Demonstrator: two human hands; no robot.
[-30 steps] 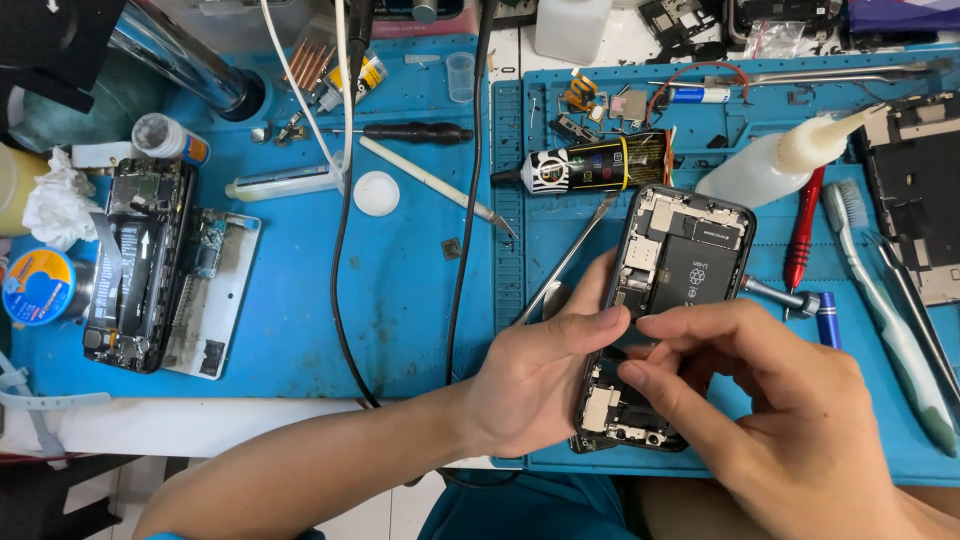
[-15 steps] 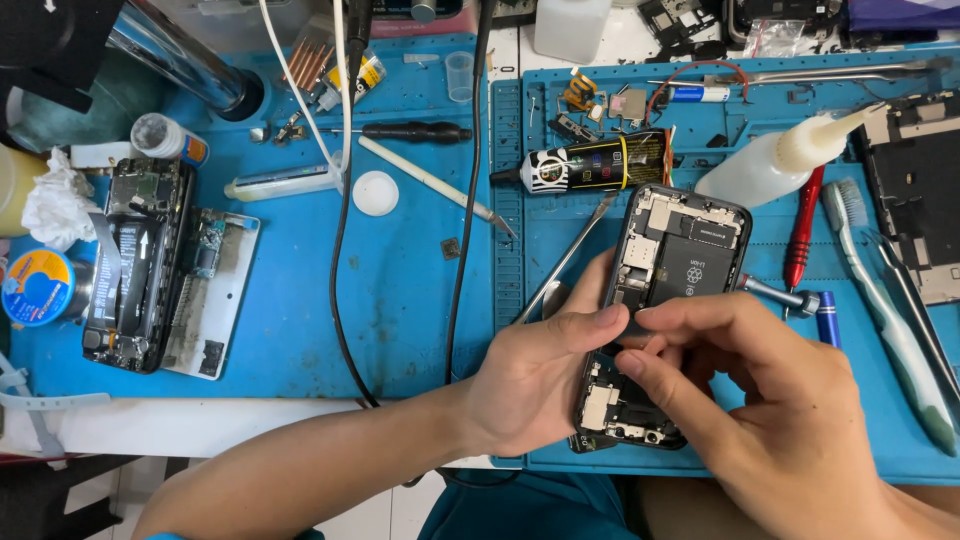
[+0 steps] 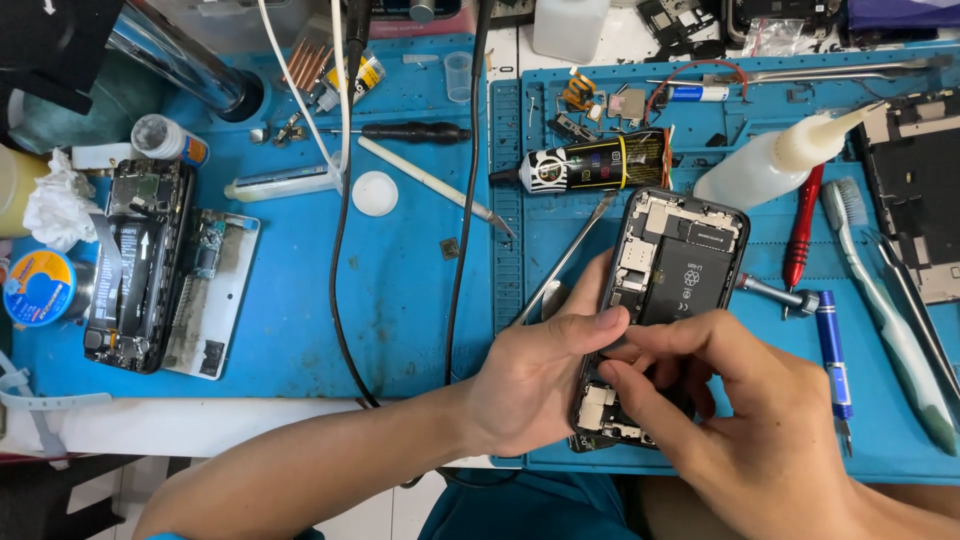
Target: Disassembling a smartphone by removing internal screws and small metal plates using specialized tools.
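A cluttered repair bench covered by blue work mats (image 3: pixel 400 300) fills the view, and near the front right of it lies an opened phone (image 3: pixel 680 280), back removed, its black battery and small metal shields exposed. The left hand (image 3: pixel 530 375) cups the phone's left edge, thumb pressed across the frame near its middle, fingers curled under and gripping it. The right hand (image 3: pixel 740 410) comes in from the near right with thumb and forefinger pinched together over the lower middle of the phone's insides; whether they hold a small part I cannot tell, since the fingers hide that spot. The phone looks light and stiff in its frame but fragile inside, with thin ribbon cables and tiny connectors, so it is best held by the bare outer rim, as the left hand does, not by the board. Just left of it lies a thin metal spudger (image 3: pixel 565 265), and beyond it a black glue tube (image 3: pixel 590 165) with yellow bands. To the right sit a white squeeze bottle (image 3: pixel 770 165), a red pen-like tool (image 3: pixel 803 230), a blue screwdriver (image 3: pixel 832 355) and a pale brush (image 3: pixel 885 310). Far left, another dismantled phone (image 3: pixel 140 265) rests beside a pale tray (image 3: pixel 225 300).
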